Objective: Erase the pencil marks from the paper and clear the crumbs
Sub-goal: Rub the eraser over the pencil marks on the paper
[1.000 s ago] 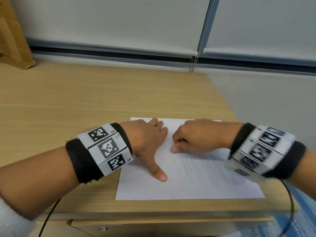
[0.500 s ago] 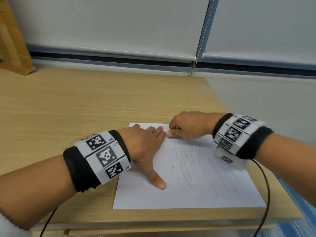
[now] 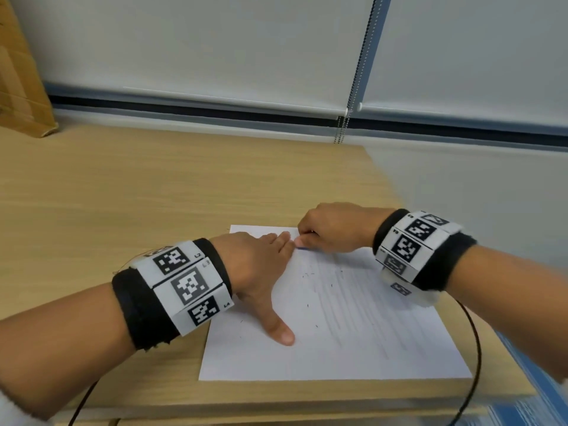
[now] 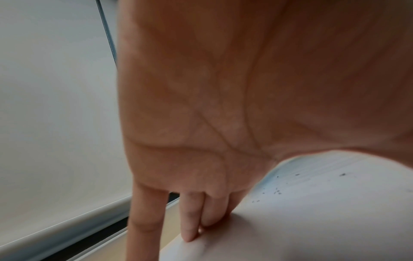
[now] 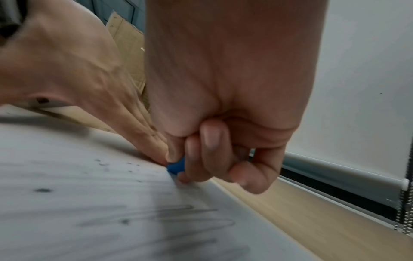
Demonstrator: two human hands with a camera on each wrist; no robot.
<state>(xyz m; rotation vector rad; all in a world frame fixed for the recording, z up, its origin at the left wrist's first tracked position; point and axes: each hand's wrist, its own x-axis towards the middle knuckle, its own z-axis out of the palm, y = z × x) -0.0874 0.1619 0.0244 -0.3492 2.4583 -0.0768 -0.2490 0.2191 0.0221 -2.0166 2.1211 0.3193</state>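
A white sheet of paper [image 3: 353,342] lies at the desk's front right corner, with faint pencil lines and dark eraser crumbs [image 3: 307,275] scattered on it. My left hand [image 3: 261,265] lies flat on the sheet's left part, fingers straight and thumb spread, pressing it down. My right hand [image 3: 332,232] is at the sheet's far edge, its curled fingers pinching a small blue eraser [image 5: 176,166] against the paper beside the left fingertips [image 5: 161,157]. The paper [image 5: 89,211] shows grey scribbles in the right wrist view. In the left wrist view the fingers [image 4: 190,220] touch the paper [image 4: 312,220].
The wooden desk [image 3: 153,195] stretches to the left and back. A cardboard box [image 3: 21,87] stands at the far left against the wall. Roller blinds with a bead chain [image 3: 353,87] hang behind. The desk's right edge is close to the paper.
My right hand moved from the sheet's middle to its far edge, next to the left fingertips. The left hand stayed pressed flat on the paper.
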